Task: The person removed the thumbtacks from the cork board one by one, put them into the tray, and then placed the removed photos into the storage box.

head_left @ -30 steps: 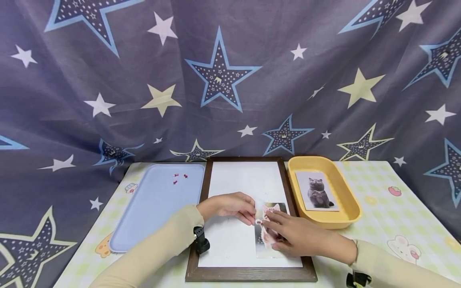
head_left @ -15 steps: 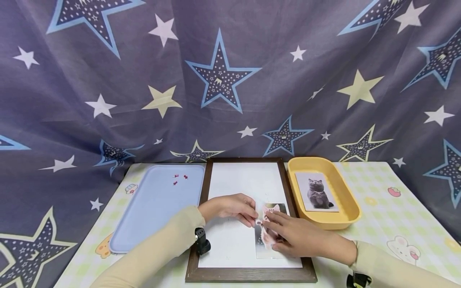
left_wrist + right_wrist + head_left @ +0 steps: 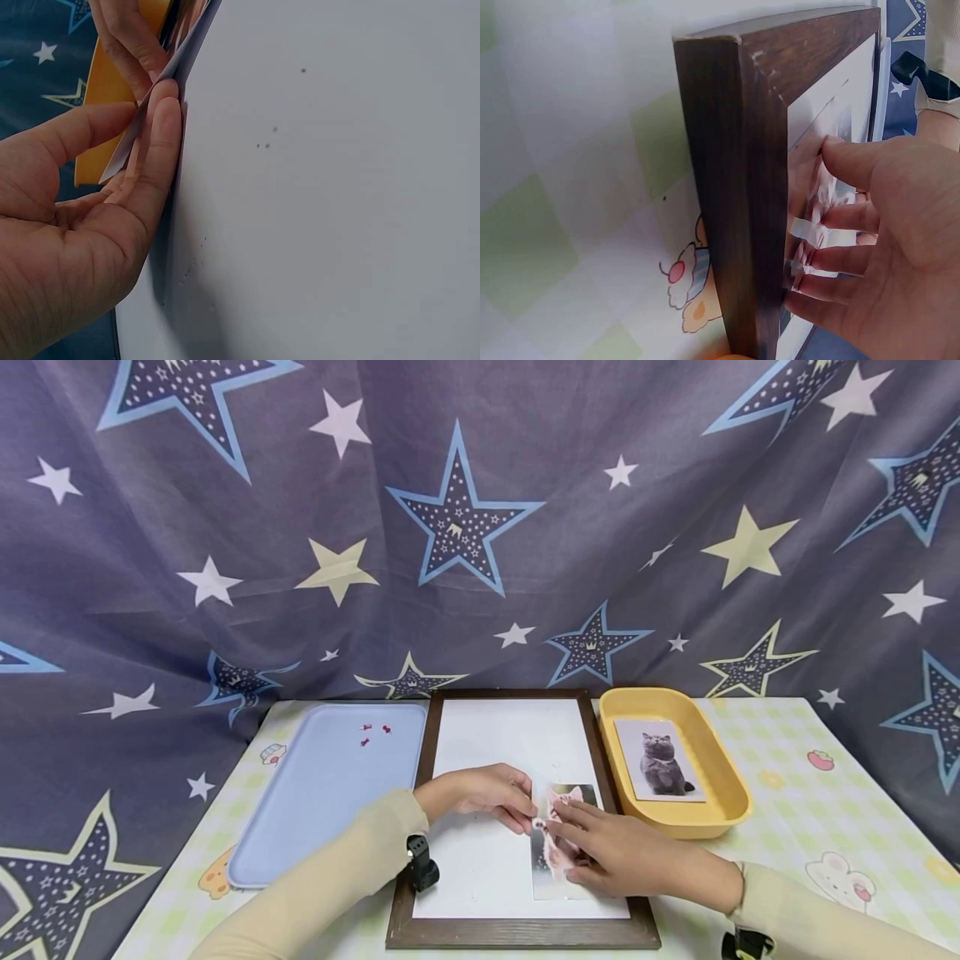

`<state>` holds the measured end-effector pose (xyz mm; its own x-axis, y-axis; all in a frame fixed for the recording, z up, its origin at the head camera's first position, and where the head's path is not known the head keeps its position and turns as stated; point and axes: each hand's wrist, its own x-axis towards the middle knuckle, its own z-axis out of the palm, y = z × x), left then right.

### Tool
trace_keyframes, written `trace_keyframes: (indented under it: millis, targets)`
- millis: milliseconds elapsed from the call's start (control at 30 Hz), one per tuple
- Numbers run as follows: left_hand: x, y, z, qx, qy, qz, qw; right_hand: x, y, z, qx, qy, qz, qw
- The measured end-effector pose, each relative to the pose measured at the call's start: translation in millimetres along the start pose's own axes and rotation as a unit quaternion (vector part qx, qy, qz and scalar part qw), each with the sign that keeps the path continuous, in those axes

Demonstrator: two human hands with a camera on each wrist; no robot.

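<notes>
A photo of a kitten (image 3: pixel 551 883) lies on the lower right of a white board (image 3: pixel 487 735) with a dark brown frame (image 3: pixel 525 932). At the photo's left edge my left hand (image 3: pixel 491 792) pinches it; in the left wrist view the thumb is on one face of the photo (image 3: pixel 118 161) and the fingers are behind it, lifting that edge off the board. My right hand (image 3: pixel 630 850) rests on the photo from the right, its fingers spread over the kitten. In the right wrist view those fingertips (image 3: pixel 832 146) touch the photo's surface, inside the frame's edge.
Left of the frame is a light blue tray (image 3: pixel 315 802) with three red push pins (image 3: pixel 365 742). A yellow bin (image 3: pixel 731 806) on the right holds a grey cat photo (image 3: pixel 662 766). A starry curtain (image 3: pixel 465 635) hangs behind the table.
</notes>
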<state>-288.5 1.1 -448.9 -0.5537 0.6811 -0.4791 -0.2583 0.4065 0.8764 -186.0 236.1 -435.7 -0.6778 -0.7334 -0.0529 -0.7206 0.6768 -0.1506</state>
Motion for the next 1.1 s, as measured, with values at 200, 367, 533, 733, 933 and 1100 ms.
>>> trace_keyframes:
  millis: [200, 367, 533, 733, 933, 1100]
  targets:
    - [1.6, -2.0, -1.2, 0.000, 0.000, 0.001, 1.0000, 0.4, -0.6, 0.2, 0.000, -0.002, 0.001, 1.0000]
    - [0.6, -3.2, -1.5, 0.004, -0.006, 0.001, 1.0000, 0.7, -0.4, 1.3, -0.005, 0.000, -0.002, 1.0000]
    - [-1.0, -4.3, -0.9, 0.008, -0.011, 0.004, 0.9999, 0.4, -0.3, 1.5, -0.006, 0.003, -0.003, 1.0000]
    - [-2.4, -4.8, 0.6, 0.002, -0.011, 0.010, 0.9999, 0.3, 0.3, 1.7, 0.003, -0.004, 0.004, 1.0000]
    - [-1.7, -5.0, -0.2, -0.001, -0.013, 0.015, 0.9998, -0.4, 1.2, 1.9, 0.003, 0.003, 0.002, 1.0000]
    - [-0.7, -4.9, -1.6, -0.002, -0.016, 0.013, 0.9998, -0.6, 1.3, 1.8, 0.000, 0.011, -0.001, 0.9999]
